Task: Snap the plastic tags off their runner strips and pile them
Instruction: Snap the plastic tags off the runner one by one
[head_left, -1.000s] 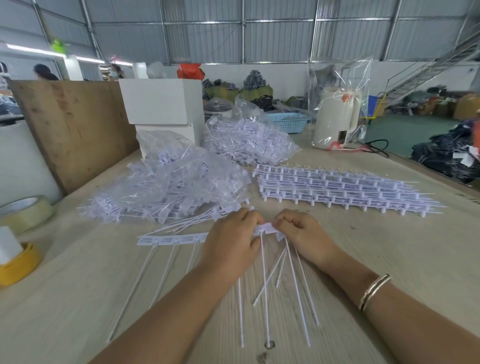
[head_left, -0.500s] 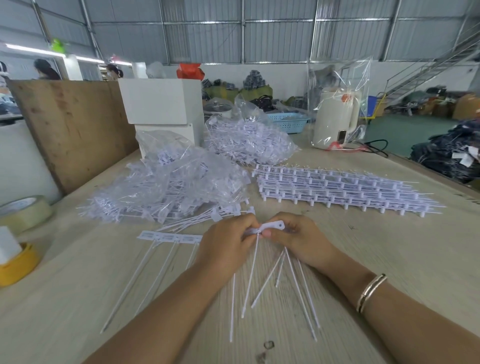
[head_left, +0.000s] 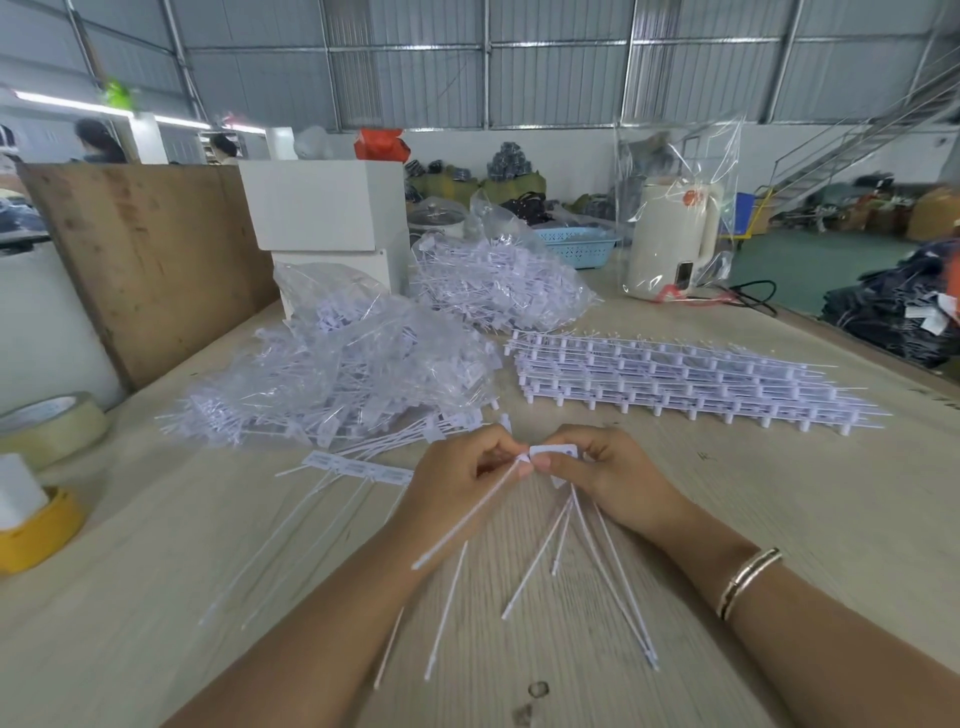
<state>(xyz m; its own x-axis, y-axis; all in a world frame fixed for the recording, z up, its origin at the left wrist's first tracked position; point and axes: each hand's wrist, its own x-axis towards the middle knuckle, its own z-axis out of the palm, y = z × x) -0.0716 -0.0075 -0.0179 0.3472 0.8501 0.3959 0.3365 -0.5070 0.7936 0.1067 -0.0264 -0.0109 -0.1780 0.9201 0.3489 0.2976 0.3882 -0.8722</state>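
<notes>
**Two hands at one joint, a tag about to break free**

Both hands meet over the middle of the wooden table (head_left: 779, 519). The left hand (head_left: 457, 467) has its fingers curled round a strip of tags, pinching one tag (head_left: 467, 519) near its head so that the long thin tail slants down toward the person. The right hand (head_left: 618, 467) pinches the small flat head piece (head_left: 553, 451) just beside it, thumb on top; several loose tails fan out from under that hand onto the table.

To do this well, I'd say, the pinch should sit close to the joint on both sides, and the twist should be short and sharp (a slow bend would likely stretch the plastic rather than break it). Keeping the tails pointing one way will make piling easier.

More strip (head_left: 358, 467) lies flat to the left, partly under the left wrist. Behind it, bags of loose tags (head_left: 337, 374) are heaped, and a stack of whole strips (head_left: 675, 379) waits further right, well apart from the hands.
</notes>
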